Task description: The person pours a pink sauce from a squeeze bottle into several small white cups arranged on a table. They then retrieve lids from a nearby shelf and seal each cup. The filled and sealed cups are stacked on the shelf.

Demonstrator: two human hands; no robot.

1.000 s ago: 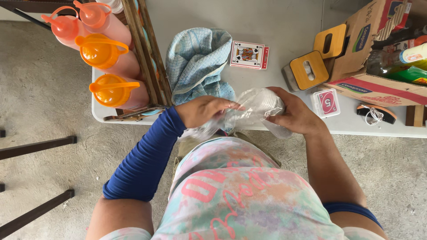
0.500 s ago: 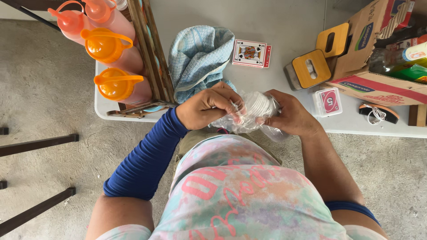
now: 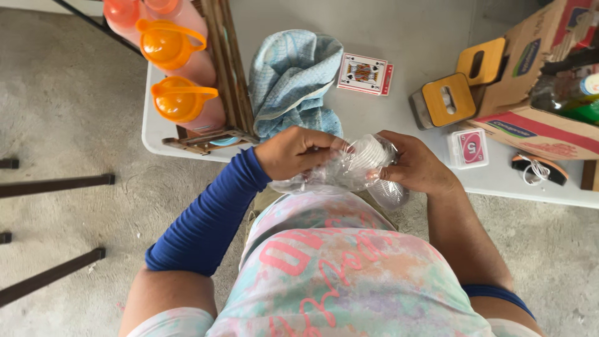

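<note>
I hold the clear plastic bag of cups (image 3: pixel 359 167) at the near table edge (image 3: pixel 437 178), left hand (image 3: pixel 298 151) pinching its mouth, right hand (image 3: pixel 417 165) gripping it. I judge the opening step; next needs a careful pull.

Both forearms reach forward from the torso and meet just over the near edge of the desk. The left hand (image 3: pixel 298 151), its arm in a blue ribbed sleeve, is curled with knuckles up and fingers (image 3: pixel 334 145) pinched closed. The bare right hand (image 3: pixel 417 166) faces it, fingers wrapped in a closed grip, wrist bent slightly inward toward the left.
</note>
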